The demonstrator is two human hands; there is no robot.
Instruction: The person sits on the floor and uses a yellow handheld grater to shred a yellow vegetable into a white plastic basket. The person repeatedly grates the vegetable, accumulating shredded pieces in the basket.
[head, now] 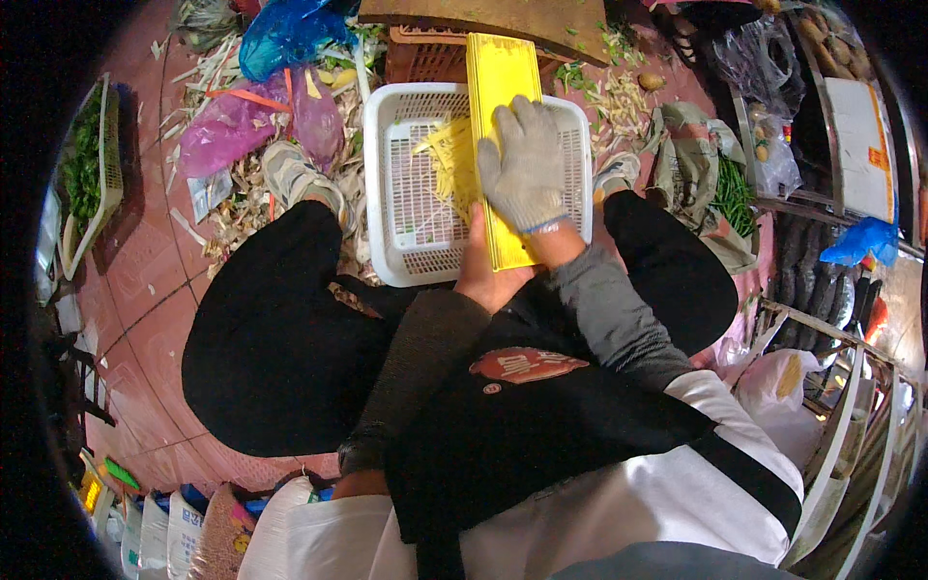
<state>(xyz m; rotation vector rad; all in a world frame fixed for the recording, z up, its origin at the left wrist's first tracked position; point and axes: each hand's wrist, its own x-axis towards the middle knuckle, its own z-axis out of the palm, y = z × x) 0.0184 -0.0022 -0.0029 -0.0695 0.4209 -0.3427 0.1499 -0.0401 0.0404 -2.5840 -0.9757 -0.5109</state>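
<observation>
A long yellow board, apparently a grater or mandoline slicer (504,65), slants over a white plastic basket (380,181) between my feet. My bare left hand (493,279) grips the slicer's near end from below. On the slicer's upper face, my right hand (525,163), in a grey knitted glove, lies palm down with fingers stretched towards the far end. Whatever may be under that palm is hidden. Pale yellow vegetable shreds (453,156) are heaped in the basket beneath the slicer's left edge.
A wooden board (486,18) rests over an orange crate (424,58) beyond the basket. Peelings and pink plastic bags (239,134) litter the tiles at left. A sack of green beans (732,192) and a potato (651,81) lie at right. Greens fill a tray (109,167) far left.
</observation>
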